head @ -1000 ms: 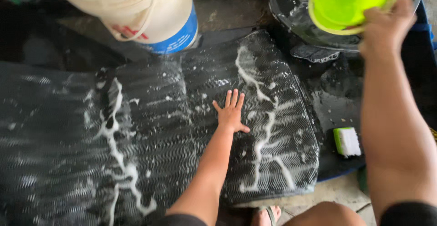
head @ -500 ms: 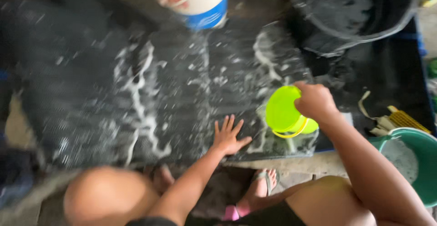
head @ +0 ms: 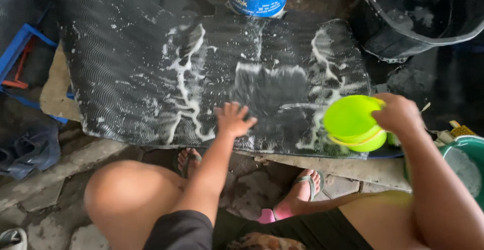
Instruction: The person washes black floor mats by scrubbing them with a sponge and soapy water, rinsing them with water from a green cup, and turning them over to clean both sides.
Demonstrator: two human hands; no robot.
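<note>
I am tilting a lime-green scoop (head: 353,123), my right grip (head: 398,114) grasping its rim, over the soapy black mat (head: 126,78); my left grip (head: 233,120) is resting released, fingers spread, on it.

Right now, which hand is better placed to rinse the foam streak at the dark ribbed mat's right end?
Right hand: it holds the lime-green plastic scoop beside that streak, while the left hand lies flat mid-mat.

1 head-worn view looks steeply down, close over the person's knees, onto a soapy black mat (head: 151,78).
</note>
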